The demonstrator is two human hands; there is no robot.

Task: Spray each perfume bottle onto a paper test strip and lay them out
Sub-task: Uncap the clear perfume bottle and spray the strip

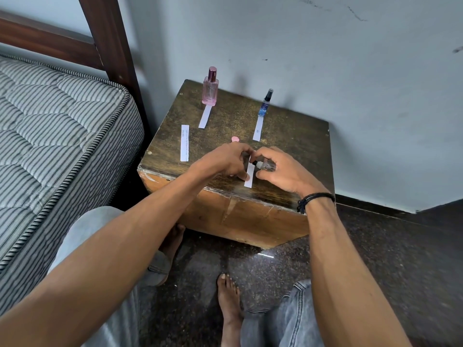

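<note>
A pink perfume bottle (210, 88) stands at the back of the wooden box (300, 151), with a white strip (205, 116) lying in front of it. A slim blue bottle (266, 103) stands to its right, also with a strip (258, 128) in front. A printed strip (185, 143) lies alone at the left. My right hand (283, 169) grips a small clear bottle (266, 166) tipped sideways. My left hand (225, 159) pinches a white strip (249, 175) right beside the bottle's nozzle. A small pink cap (235, 139) lies just behind my left hand.
A striped mattress (57, 136) and a dark wooden bed post (110, 41) are at the left. The box stands against a pale wall (325, 58) on a dark speckled floor (400, 259). My knees and bare feet are below the box.
</note>
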